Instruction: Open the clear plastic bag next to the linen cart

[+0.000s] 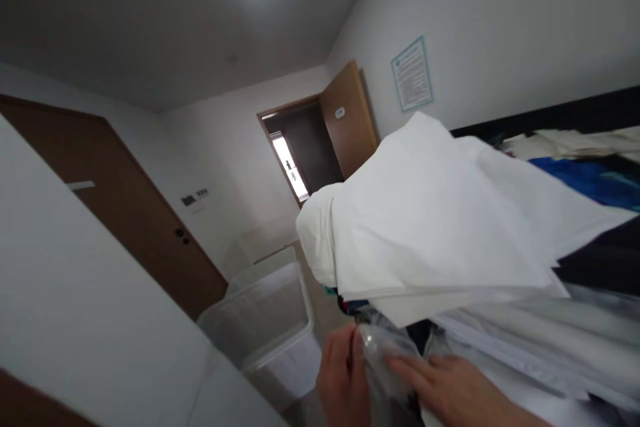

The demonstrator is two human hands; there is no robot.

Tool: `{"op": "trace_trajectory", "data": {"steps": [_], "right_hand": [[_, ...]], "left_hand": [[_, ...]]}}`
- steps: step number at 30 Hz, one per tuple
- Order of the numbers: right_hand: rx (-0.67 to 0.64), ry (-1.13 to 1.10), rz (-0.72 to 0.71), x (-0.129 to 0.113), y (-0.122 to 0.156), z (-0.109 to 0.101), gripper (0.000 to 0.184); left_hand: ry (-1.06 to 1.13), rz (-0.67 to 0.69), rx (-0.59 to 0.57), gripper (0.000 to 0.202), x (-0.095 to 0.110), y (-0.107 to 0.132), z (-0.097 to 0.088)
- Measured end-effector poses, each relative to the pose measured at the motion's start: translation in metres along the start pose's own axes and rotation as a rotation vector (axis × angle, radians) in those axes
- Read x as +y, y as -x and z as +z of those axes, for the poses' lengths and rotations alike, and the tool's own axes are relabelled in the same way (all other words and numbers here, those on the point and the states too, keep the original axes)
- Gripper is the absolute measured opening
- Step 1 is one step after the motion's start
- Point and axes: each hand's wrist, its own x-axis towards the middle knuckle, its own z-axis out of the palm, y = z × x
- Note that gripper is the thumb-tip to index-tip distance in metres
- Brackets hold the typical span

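At the lower middle, my left hand (343, 373) is closed in a pinch on the edge of a clear plastic bag (387, 343). My right hand (453, 383) lies just to the right, its fingers stretched out flat against the plastic; its thumb is hidden. Directly beyond both hands rests a stack of white fabric sheets (425, 233), with corners hanging over the front. Under and right of that stack are more folded white pieces (530, 340), which seem partly wrapped in clear film. What the bag contains cannot be made out.
Translucent plastic bins (255, 310) stand on the floor to the left. A pale panel (100, 293) fills the lower left. Blue cloth (590, 180) and cream cloth (575, 143) lie at the right by the wall. Behind, a brown door (347, 120) stands open.
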Motion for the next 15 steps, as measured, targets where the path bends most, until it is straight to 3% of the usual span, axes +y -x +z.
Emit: {"op": "trace_trajectory", "data": {"steps": [3,6,10,15], "right_hand": [[0.009,-0.013,0.187,-0.003,0.026,0.015,0.064],[-0.043,-0.126,0.310,0.000,0.039,0.012,0.059],[-0.044,-0.402,0.380,-0.014,0.026,0.019,0.054],[0.173,-0.648,0.382,-0.037,0.001,0.051,0.037]], "left_hand": [[0.121,0.025,-0.073,0.020,-0.010,-0.004,0.003],[0.168,-0.016,-0.098,0.014,-0.007,-0.005,0.004],[0.178,-0.052,-0.152,0.013,-0.003,0.001,0.010],[0.174,0.059,-0.135,0.019,-0.010,0.024,0.026]]}}
